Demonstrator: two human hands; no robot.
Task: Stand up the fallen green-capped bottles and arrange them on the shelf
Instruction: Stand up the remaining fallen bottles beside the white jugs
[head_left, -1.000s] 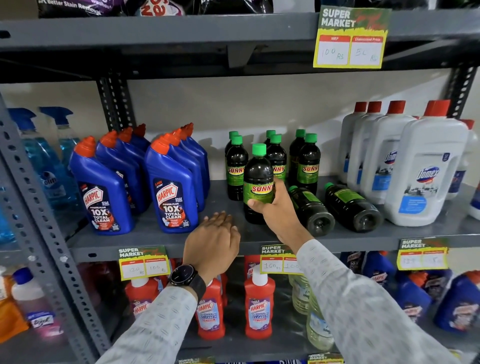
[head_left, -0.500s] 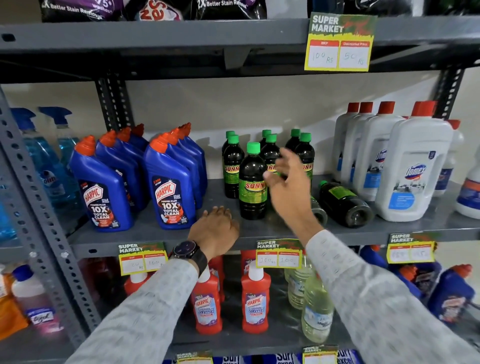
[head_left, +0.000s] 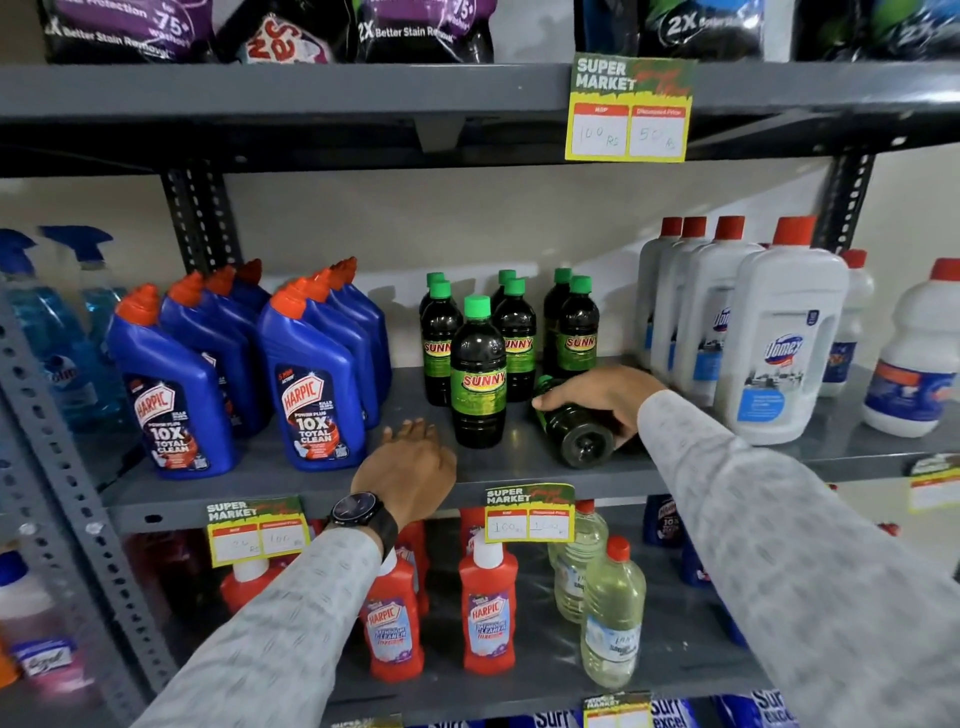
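Several dark green-capped Sunny bottles stand on the grey middle shelf (head_left: 291, 483); the front one (head_left: 478, 371) stands alone before the two rows behind it. One fallen bottle (head_left: 579, 436) lies on its side, base toward me. My right hand (head_left: 602, 397) is wrapped over this lying bottle, fingers curled around its upper side. A second fallen bottle is hidden behind my right arm. My left hand (head_left: 415, 470) rests flat on the shelf's front edge, fingers spread, holding nothing.
Blue Harpic bottles (head_left: 311, 384) stand left of the green-capped group, white Domex bottles (head_left: 779, 338) right of it. Price tags (head_left: 530, 512) hang on the shelf lip. Red Harpic and clear bottles fill the shelf below; pouches sit above.
My right hand let go of the front bottle, which now stands upright, moved right and down, and closed over a fallen bottle. My left hand stayed on the shelf edge.
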